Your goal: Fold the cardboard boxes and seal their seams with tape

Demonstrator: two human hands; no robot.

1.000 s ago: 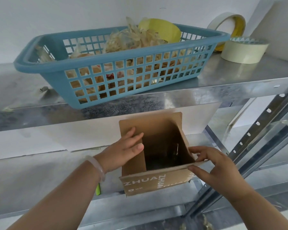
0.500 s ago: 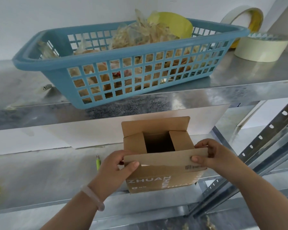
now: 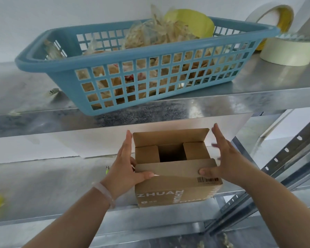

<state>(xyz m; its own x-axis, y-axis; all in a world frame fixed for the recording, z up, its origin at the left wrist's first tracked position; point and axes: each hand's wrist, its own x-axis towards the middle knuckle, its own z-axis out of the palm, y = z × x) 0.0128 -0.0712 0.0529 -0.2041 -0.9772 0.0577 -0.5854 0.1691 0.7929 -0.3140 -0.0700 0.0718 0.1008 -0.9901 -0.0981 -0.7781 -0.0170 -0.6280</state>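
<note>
Keeping left hand (image 3: pixel 125 169) straight-fingered beside left wall of cardboard box (image 3: pixel 168 192), box sitting on lower metal shelf (image 3: pixel 43 185), pressing near flap (image 3: pixel 175 169) with both thumbs, holding right hand (image 3: pixel 227 163) open-fingered beside right wall.

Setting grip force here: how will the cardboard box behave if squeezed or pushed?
Probably light: the cardboard box looks empty through its open top. Its walls may buckle under a hard squeeze, since the far flap stands untaped. On the smooth metal shelf it would likely slide, not tip.
</note>
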